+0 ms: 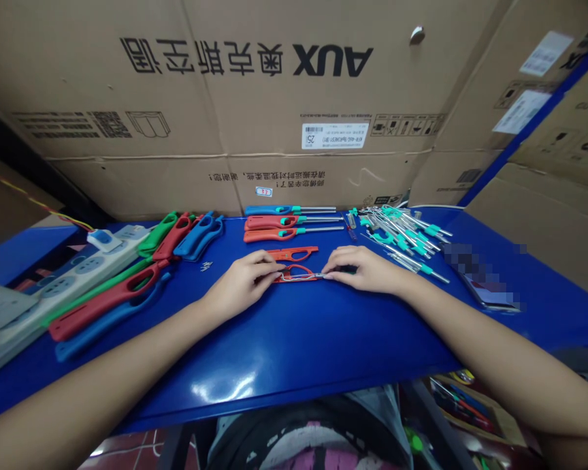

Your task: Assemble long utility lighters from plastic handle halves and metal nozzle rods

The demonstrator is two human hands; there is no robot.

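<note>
An orange-red lighter shell half (300,277) with thin pale wires inside lies on the blue table between my hands. My left hand (251,282) pinches at its left end, fingers closed; what is between the fingertips is hidden. At the right end, my right hand (355,269) has its thumb and fingers closed on a small metal piece (319,275). Just behind lies another orange shell half (296,254), its left end partly covered by my left hand. Farther back, lighters with metal tubes lie in a row: a blue one (269,210), a red one (267,222) and an orange one (269,235).
Metal rods with teal parts (406,235) are piled at the back right, near a phone (487,287). Red, blue and green shells (115,297) and a white power strip (85,271) occupy the left. A cardboard wall (255,98) stands behind the blue table (284,352).
</note>
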